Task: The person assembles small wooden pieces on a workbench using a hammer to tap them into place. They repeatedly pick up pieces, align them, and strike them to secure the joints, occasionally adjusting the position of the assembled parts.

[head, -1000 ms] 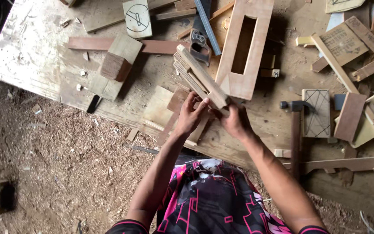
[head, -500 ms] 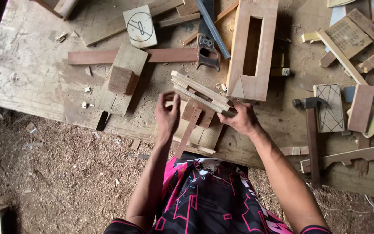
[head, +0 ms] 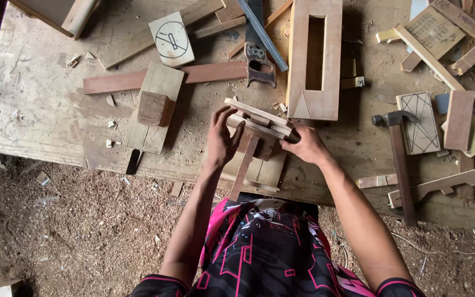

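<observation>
Both my hands hold a small assembly of pale wooden slats above the workbench. My left hand grips its left end, fingers over the top. My right hand grips its right end. A reddish wooden strip slopes down from under the assembly toward the bench's front edge. A flat pale board lies beneath it.
A long wooden frame with a slot lies just beyond the hands, a handsaw to its left. A hammer rests on the right among wood offcuts. A wood block sits on a plank at left. Sawdust covers the floor.
The slat assembly has been turned from slanted to nearly level. My left hand has moved up onto its left end, and my right hand has shifted to its right end.
</observation>
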